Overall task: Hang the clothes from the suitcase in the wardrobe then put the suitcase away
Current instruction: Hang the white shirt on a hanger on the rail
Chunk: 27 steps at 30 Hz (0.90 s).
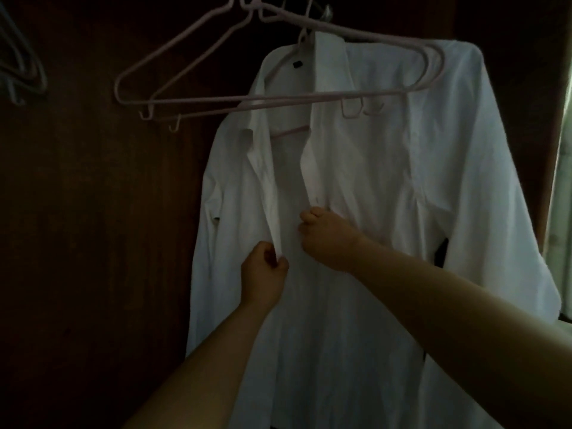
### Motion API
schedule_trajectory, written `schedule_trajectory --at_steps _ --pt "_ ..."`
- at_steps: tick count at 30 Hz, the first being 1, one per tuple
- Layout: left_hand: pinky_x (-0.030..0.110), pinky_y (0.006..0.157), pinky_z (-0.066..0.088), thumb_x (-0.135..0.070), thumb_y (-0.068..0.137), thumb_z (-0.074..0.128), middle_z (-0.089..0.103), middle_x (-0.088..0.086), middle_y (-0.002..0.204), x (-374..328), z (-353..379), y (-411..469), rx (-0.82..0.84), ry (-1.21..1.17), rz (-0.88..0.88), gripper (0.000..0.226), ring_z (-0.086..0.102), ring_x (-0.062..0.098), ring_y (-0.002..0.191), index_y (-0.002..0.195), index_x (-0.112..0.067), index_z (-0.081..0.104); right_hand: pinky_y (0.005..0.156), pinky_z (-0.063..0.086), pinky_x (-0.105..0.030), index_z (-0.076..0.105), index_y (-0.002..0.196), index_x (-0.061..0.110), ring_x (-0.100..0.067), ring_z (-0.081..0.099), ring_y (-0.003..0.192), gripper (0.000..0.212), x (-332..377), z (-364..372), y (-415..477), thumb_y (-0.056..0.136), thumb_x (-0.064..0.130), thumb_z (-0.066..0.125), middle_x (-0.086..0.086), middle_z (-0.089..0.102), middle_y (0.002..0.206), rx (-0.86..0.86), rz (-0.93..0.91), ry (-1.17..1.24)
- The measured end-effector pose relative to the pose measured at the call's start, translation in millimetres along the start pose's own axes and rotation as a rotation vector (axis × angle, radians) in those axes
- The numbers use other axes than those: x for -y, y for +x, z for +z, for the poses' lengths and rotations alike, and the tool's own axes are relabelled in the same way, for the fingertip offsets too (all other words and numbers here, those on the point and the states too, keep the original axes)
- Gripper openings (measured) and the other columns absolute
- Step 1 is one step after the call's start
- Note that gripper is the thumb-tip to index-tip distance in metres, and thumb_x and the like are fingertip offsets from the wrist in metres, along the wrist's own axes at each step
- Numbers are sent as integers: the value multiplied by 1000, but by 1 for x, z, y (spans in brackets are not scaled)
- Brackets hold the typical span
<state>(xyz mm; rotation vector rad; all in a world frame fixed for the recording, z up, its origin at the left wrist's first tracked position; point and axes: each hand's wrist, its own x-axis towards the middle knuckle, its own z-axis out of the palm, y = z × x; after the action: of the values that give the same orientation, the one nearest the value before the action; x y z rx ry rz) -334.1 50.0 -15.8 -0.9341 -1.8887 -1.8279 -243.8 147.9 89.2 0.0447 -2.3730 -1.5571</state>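
White shirt (371, 181), hem cut off — left hand (263, 274) pinches one front edge, right hand (328, 236) grips the other.

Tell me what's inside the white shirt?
A pink hanger shows in the white shirt's open neck. Its ends are hidden under the cloth.

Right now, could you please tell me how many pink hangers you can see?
3. Two empty ones overlap up top: the outer hanger and the inner hanger. A third hanger carries the white shirt. More may be stacked among them.
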Motion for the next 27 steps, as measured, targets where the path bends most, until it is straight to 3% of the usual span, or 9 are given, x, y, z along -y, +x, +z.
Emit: schedule_trajectory --at_steps 2,4,6,9,12,15,20,24,27 --pt "10 50 39 -9 85 65 55 -3 65 -5 4 -8 44 -75 -8 24 51 8 60 69 -15 50 64 41 -27 70 69 21 -22 64 73 3 6 0 -11 67 21 72 1 67 70 -41 18 87" --pt "11 54 43 -8 83 69 59 -1 67 -12 6 -13 74 -147 -17 21 53 7 60 70 -13 53 68 39 -32 61 105 10 -28 64 93 19 9 2 -21 91 10 49 -8 65 102 40 126 258" --pt "19 60 48 -8 82 70 63 0 72 -19 6 -17 110 -225 -38 16 57 9 64 73 -13 57 77 45 -33 54 116 7 -30 61 101 25 8 3 -30 94 6 41 -11 60 113 46 212 452" --pt "21 69 53 -4 82 69 66 -2 80 -30 1 -23 167 -300 -77 15 61 8 72 80 -17 61 94 45 -33 59 125 11 -26 58 109 35 5 10 -41 94 5 44 -9 59 124 13 286 676" --pt "28 77 54 1 84 60 66 1 82 -36 -4 -28 188 -364 -135 19 62 14 77 82 -17 63 93 39 -26 65 119 14 -23 58 110 30 6 7 -54 94 9 49 -6 61 122 -82 286 771" --pt "27 77 54 3 91 49 68 9 86 -44 -7 -30 225 -415 -168 20 64 19 80 89 -8 66 89 44 -31 70 106 9 -26 62 101 22 11 -1 -63 91 8 54 -9 67 111 -232 263 874" --pt "22 76 56 -15 91 63 72 9 93 -51 -11 -29 281 -406 -193 12 68 18 83 99 -7 69 72 39 -18 71 99 8 -22 65 84 15 19 -11 -68 91 14 61 -11 72 94 -355 314 1007" --pt "20 72 56 -16 90 64 72 3 83 -60 -17 -28 276 -384 -244 10 67 14 77 84 -15 72 73 49 -30 70 99 12 -25 65 83 19 20 -17 -71 92 26 60 -9 70 92 -355 395 967" --pt "29 82 57 -18 88 67 74 8 89 -63 -21 -29 269 -443 -314 8 70 21 85 86 -13 73 66 52 -35 71 94 13 -27 66 77 20 21 -21 -75 88 26 58 -7 68 92 -420 324 866"
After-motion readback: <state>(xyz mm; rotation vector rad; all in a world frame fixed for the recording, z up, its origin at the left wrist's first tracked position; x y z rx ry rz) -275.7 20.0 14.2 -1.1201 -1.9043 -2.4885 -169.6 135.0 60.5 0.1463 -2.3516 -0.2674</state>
